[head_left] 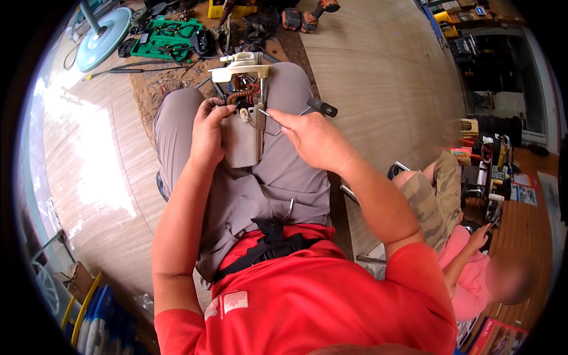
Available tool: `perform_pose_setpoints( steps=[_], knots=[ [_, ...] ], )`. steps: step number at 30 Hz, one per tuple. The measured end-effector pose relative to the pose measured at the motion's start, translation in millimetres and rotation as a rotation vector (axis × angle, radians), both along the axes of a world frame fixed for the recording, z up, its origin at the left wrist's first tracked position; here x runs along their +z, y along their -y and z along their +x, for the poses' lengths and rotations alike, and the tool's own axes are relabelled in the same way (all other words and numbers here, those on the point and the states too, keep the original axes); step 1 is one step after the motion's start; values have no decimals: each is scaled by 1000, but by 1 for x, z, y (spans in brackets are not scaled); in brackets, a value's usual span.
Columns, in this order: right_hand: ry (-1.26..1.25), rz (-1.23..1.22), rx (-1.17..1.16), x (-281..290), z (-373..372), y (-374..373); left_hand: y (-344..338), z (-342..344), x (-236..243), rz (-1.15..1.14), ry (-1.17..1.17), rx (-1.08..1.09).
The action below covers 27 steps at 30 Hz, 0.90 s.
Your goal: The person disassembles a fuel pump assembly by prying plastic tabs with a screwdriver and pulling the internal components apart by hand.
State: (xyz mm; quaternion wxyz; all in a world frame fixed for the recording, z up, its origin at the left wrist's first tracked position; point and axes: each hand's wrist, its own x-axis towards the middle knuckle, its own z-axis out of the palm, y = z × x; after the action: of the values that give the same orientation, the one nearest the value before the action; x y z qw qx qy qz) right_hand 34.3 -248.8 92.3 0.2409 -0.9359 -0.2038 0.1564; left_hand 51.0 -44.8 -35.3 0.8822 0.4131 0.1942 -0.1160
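A cream plastic assembly (241, 142) with a flanged top, wires, a hose and a metal rod rests between my grey-trousered thighs. My left hand (208, 127) grips the upper left edge of its boxy lower part, fingers curled over it. My right hand (309, 136) holds a thin metal tool (266, 113) against the right side of the assembly, by a small pale fitting (244, 115). A black handle (322, 107) with a thin metal shaft shows just beyond my right hand; whether it joins what I hold is unclear.
A worn board (148, 89) bears an open green tool case (163, 38) and loose dark parts. A fan stand (100, 41) and an orange-black drill (302, 21) lie beyond. At right, a person in pink (458, 254) sits by a cluttered wooden bench (520, 231).
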Motion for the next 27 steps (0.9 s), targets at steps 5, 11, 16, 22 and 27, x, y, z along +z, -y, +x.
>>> perform_pose_setpoints(
  steps=[5, 11, 16, 22, 27],
  knots=[
    [-22, -35, 52, -7, 6, -5, 0, 0, -2, -38, -8, 13],
    [-48, -163, 55, -5, 9, -10, 0, 1, -5, -39, -13, -8],
    [-66, -290, 17, 4, 5, -22, 2, -1, -6, -79, 3, 13],
    [-81, -226, -9, -4, 9, -25, 9, -5, -5, -27, 20, 62],
    [-73, -244, -139, -9, -1, -38, 12, -5, -8, 20, -1, 104]
  ],
)
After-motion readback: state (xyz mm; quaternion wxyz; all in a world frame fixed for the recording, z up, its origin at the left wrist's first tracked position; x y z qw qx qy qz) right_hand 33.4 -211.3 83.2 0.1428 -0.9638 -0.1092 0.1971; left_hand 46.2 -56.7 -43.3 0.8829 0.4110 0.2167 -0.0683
